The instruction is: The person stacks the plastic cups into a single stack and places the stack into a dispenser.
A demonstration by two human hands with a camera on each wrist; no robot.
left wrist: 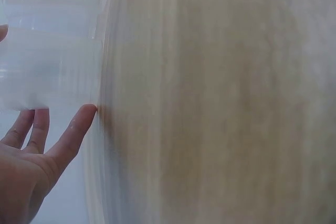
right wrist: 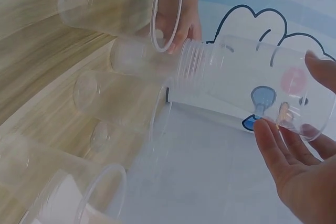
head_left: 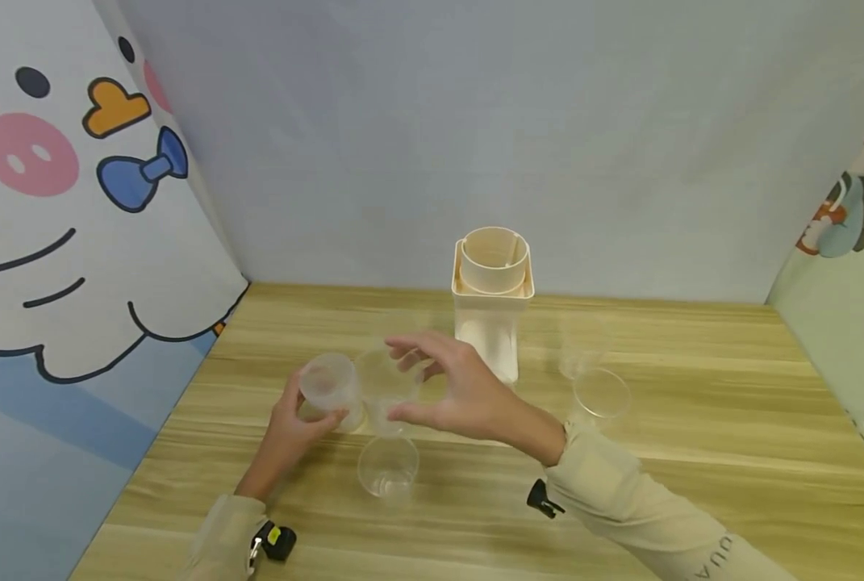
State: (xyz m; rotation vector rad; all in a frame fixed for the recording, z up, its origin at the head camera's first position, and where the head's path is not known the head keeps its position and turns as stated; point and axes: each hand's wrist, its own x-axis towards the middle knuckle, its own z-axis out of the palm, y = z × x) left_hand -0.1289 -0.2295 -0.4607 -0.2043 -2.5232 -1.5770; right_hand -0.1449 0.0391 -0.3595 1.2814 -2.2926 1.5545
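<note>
Low at the left, my left hand (head_left: 290,432) curls round a stack of translucent plastic cups (head_left: 330,383). Several nested rims of that stack show in the right wrist view. Thumb and fingers of my right hand (head_left: 461,391) hold a clear plastic cup (right wrist: 252,82) near its rim. Its lower end overlaps the stack's rims in that view. Another clear cup (head_left: 388,468) stands upright just in front of the hands. In the left wrist view, fingers (left wrist: 73,132) lie along the side of a cloudy cup (left wrist: 47,72).
A cream square holder with a round ring on top (head_left: 493,282) stands at the back middle of the wooden table (head_left: 693,484). To its right stands a clear cup (head_left: 602,394), with a fainter one behind it. A cartoon-printed sheet (head_left: 76,282) borders the left side.
</note>
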